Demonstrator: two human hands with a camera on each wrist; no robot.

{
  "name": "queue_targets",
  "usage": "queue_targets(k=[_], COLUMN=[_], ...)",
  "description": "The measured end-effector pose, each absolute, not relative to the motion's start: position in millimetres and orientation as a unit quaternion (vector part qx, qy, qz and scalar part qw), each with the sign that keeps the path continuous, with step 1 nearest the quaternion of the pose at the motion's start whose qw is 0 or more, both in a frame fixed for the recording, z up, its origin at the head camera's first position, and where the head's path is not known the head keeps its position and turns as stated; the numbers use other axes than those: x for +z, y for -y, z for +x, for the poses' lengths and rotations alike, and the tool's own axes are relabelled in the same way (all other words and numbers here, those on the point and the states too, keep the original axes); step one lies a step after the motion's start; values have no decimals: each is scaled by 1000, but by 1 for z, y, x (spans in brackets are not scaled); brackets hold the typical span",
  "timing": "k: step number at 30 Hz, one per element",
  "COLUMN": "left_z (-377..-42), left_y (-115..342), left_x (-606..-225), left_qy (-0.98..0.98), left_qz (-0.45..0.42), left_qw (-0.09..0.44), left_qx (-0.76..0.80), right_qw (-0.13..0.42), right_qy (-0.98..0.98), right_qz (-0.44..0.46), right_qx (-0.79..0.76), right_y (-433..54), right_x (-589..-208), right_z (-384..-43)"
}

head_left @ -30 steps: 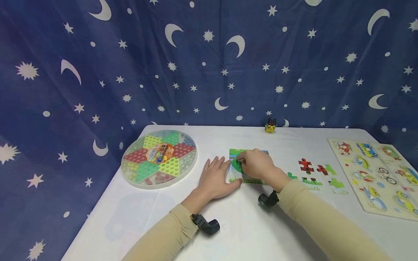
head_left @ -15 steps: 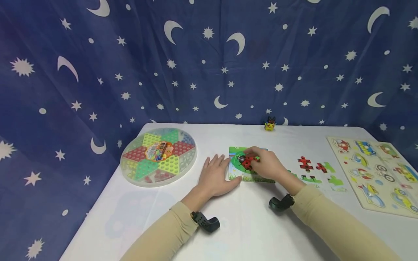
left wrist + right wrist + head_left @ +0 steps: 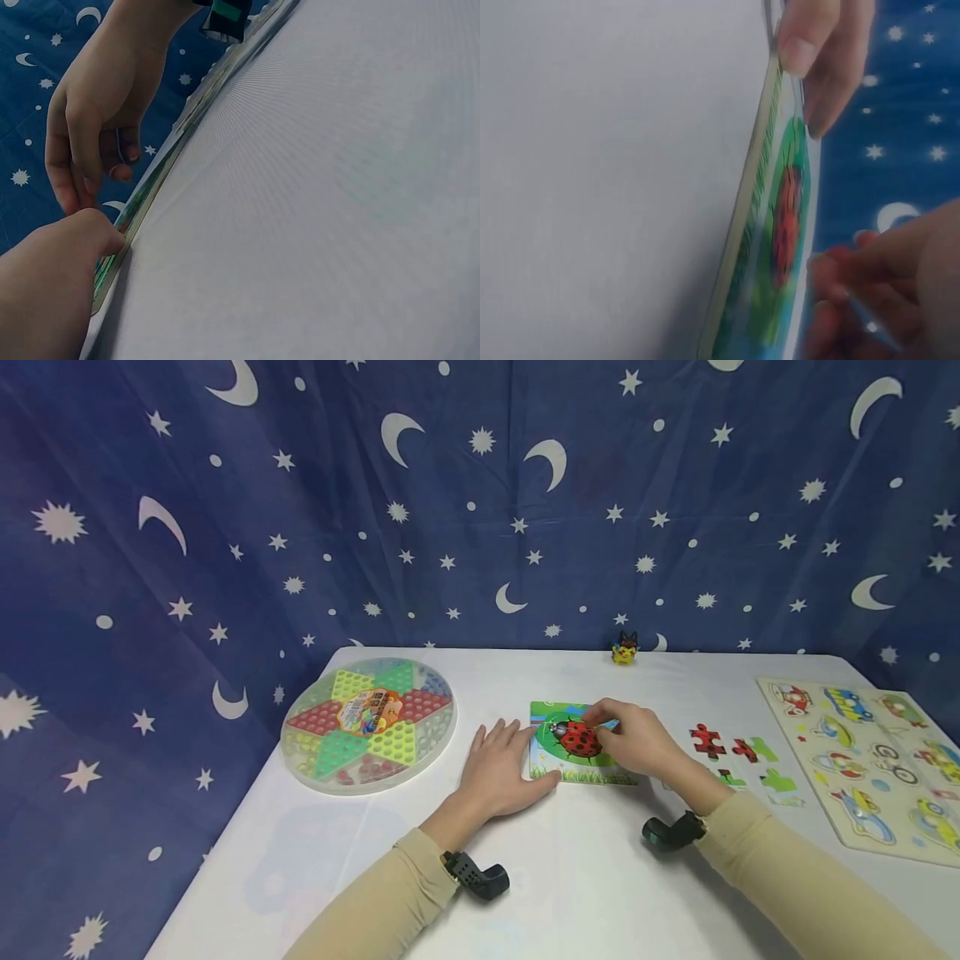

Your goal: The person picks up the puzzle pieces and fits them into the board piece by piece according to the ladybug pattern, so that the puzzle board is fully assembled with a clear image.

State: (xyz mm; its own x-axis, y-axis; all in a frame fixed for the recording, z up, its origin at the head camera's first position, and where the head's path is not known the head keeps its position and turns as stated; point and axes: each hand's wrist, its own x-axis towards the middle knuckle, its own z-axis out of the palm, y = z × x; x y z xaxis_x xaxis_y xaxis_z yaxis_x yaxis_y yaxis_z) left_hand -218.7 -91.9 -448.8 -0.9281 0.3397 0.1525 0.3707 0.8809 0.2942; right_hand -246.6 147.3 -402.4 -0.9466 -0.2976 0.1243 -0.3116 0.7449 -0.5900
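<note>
partly, ladybug board (image 3: 576, 740) lies beneath right grip (image 3: 636, 740); left grip (image 3: 498, 772) touches it.

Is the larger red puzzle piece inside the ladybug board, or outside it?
Outside: in the head view, the larger red puzzle piece lies on the white tabletop, right of the ladybug board.

black-spotted red ladybird (image 3: 576, 739), blue starry curtain (image 3: 427, 539)

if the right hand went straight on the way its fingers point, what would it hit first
Most likely the ladybug board: the fingers of the right hand angle down toward it. Whether they touch is hard to tell.
</note>
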Motion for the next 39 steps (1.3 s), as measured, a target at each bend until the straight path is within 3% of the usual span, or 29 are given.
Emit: queue_targets(k=[39], left_z=[-218], left_y=[93], left_x=[-451], left_qy=[967], left_qz=[-187], left_qw=[54], left_qx=[-165], right_qw=[22], right_qy=[955], right_qz=[79], right_qx=[284], right_y=[-254], right_x=[-408], right_z=[-247])
